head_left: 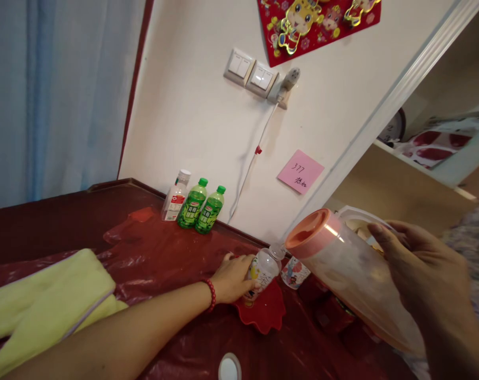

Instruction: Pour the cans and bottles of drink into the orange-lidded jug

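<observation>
Clear plastic bottle (266, 266), left hand (232, 277) clasping it, has its mouth beside the tilted orange-lidded pitcher (344, 266) the right hand (423, 272) grasps.

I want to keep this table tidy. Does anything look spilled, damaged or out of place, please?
No spill or damage stands out. Only the red table cover looks untidy, wrinkled beside the yellow cloth. The pitcher in the right hand tilts, lid toward the bottle in the left hand.

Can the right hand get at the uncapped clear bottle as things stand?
Probably not: the right hand is taken up with the pitcher, and the left hand grips the bottle.
</observation>
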